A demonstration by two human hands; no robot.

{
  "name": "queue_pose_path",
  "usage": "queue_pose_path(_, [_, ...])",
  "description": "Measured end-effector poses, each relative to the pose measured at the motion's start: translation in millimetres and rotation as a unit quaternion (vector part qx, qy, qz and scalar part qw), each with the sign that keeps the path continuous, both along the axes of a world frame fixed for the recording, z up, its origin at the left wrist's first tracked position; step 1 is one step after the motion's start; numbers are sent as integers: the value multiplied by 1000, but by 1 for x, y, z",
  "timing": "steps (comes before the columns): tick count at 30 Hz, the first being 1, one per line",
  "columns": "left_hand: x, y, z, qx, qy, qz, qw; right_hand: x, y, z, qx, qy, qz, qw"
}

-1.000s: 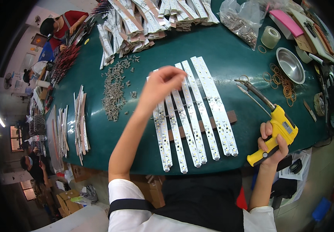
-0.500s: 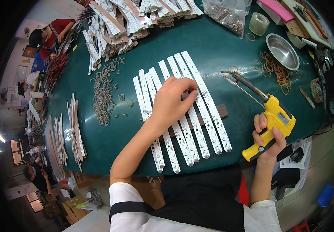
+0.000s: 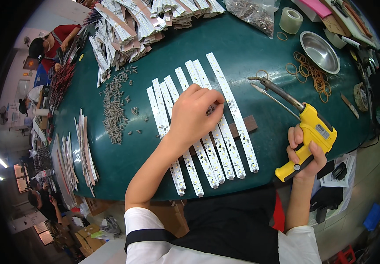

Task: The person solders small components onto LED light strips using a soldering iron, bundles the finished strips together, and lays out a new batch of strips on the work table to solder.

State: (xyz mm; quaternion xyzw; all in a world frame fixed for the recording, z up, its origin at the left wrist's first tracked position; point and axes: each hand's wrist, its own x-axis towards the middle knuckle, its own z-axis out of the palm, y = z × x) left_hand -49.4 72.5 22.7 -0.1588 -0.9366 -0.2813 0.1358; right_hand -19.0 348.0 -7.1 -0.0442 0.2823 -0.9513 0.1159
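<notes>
Several narrow white LED strips [image 3: 224, 152] lie side by side on the green tabletop, slanting away from me. My left hand [image 3: 196, 110] rests over their middle, thumb and fingertips drawn together in a pinch. Whatever is between those fingertips is too hidden to make out. The rightmost strip [image 3: 234, 108] lies apart from its neighbour, just right of my left hand. My right hand [image 3: 306, 152] is wrapped round the grip of a yellow soldering gun [image 3: 315, 132]. Its metal tip points up and left, in the air beyond the strips' right side.
A dark bar [image 3: 250, 124] lies under the strips. Small metal parts [image 3: 116, 110] are heaped on the left, below a large strip pile [image 3: 128, 33]. Rubber bands [image 3: 319, 83], a steel bowl [image 3: 319, 52], a tape roll [image 3: 291, 21] and a knife [image 3: 349, 104] lie right.
The gap between the rightmost strip and its neighbour has widened, mostly at the far end. My left hand stays pinched over the strips, and my right hand keeps hold of the soldering gun.
</notes>
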Motion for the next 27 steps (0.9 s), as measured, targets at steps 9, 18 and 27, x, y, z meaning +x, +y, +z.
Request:
queue_pose_path(9, [-4,4,-9,11,-7,6,1000,0,0,0,3,1,1,1000])
queue_pose_path(18, [-6,4,-11,-8,19,0,1000,0,1,-1,2,3,3,1000])
queue_pose_path(27, [-6,9,-13,-60,76,-16,995,1,-2,4,20,6,0,1000])
